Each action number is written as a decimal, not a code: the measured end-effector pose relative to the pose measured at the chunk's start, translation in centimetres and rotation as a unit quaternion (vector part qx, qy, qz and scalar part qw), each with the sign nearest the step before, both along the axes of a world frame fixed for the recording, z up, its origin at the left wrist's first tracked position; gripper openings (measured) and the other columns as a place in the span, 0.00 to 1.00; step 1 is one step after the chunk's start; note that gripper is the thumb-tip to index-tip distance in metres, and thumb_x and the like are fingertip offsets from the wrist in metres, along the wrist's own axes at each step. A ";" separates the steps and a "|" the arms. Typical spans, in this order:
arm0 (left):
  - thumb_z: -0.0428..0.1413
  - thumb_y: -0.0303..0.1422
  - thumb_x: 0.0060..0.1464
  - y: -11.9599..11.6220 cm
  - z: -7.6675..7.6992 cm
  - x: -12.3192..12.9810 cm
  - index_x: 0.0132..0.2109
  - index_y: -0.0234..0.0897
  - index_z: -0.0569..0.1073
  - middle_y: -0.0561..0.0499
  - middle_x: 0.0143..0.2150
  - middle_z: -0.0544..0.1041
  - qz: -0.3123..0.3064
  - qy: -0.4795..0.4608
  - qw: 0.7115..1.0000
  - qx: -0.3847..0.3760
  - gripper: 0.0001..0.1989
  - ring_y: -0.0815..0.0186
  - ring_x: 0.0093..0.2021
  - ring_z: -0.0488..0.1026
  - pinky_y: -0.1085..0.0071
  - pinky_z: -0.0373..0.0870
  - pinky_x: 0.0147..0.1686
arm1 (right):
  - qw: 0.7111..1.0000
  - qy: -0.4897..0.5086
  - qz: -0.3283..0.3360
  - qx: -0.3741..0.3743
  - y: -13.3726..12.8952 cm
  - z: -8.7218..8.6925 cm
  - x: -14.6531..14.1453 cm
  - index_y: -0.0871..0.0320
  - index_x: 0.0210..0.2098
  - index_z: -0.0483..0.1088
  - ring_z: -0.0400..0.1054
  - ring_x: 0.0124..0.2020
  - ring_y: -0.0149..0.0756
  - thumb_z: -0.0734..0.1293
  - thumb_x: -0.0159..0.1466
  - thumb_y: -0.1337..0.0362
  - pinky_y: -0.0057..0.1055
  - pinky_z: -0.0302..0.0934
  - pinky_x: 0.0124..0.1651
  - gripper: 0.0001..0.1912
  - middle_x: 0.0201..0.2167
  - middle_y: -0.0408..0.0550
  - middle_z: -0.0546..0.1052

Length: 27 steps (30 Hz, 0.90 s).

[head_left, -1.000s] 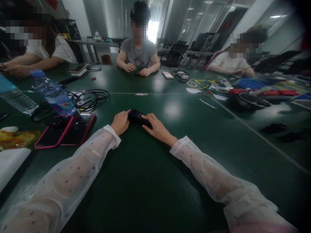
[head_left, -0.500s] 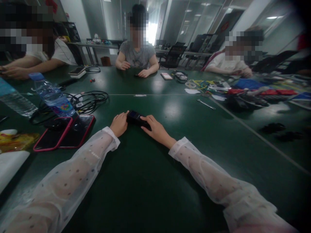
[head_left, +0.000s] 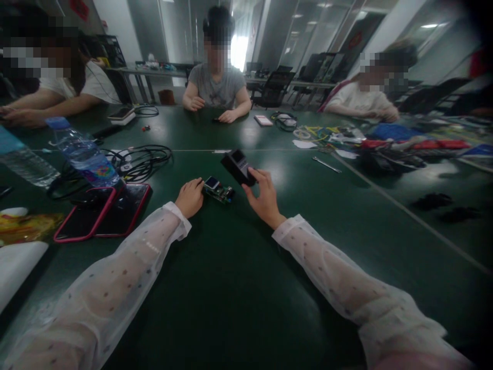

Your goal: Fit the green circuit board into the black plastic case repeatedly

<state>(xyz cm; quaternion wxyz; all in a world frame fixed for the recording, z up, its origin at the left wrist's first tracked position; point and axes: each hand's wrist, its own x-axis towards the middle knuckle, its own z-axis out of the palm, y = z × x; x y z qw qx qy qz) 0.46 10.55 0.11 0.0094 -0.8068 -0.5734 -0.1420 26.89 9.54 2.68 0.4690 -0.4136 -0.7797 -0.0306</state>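
Note:
On the dark green table lies a small circuit board (head_left: 221,193) with a little screen at its left end. My left hand (head_left: 189,197) rests at that left end, its fingers closed against the device's edge. In my right hand (head_left: 265,198) is a black plastic cover (head_left: 235,163) with a rectangular window, pinched between thumb and fingers. The cover is tilted and raised above the table, to the right of the board and apart from it. Green board and small components are exposed.
Two phones in red cases (head_left: 122,213), water bottles (head_left: 87,154) and coiled black cables (head_left: 148,156) are on the left. A wrench (head_left: 326,164) lies to the right, before a pile of cables and bags (head_left: 408,149). Several people sit around the table, one person (head_left: 217,85) directly opposite.
My right hand has lifted the black cover off the device, up and to the right, uncovering the circuit board. My left hand has stayed almost in place.

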 end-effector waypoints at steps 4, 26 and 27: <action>0.42 0.26 0.60 -0.1 0.3 0.1 0.63 0.26 0.63 0.38 0.66 0.62 -0.002 0.005 1.000 -0.008 0.25 0.52 0.66 0.58 0.54 0.55 0.65 | 0.990 -0.006 -0.142 -0.022 2.4 -0.5 3.3 0.55 0.61 0.58 0.66 0.49 0.48 0.63 0.65 0.57 0.45 0.69 0.45 0.26 0.49 0.56 0.65; 0.42 0.27 0.61 0.4 -0.3 -0.3 0.63 0.27 0.63 0.38 0.67 0.62 -0.009 0.001 1.000 -0.004 0.25 0.53 0.66 0.58 0.53 0.55 0.65 | 0.938 -0.151 -0.284 -0.131 3.6 -1.6 4.7 0.65 0.54 0.59 0.65 0.46 0.51 0.60 0.64 0.60 0.43 0.61 0.43 0.22 0.45 0.63 0.68; 0.42 0.27 0.61 0.4 -0.3 -0.3 0.63 0.27 0.63 0.38 0.67 0.62 -0.009 0.003 1.000 -0.006 0.25 0.53 0.67 0.58 0.53 0.55 0.65 | 0.937 -0.152 -0.283 -0.133 3.5 -1.6 4.7 0.65 0.54 0.59 0.65 0.46 0.52 0.60 0.64 0.60 0.43 0.61 0.43 0.22 0.45 0.63 0.68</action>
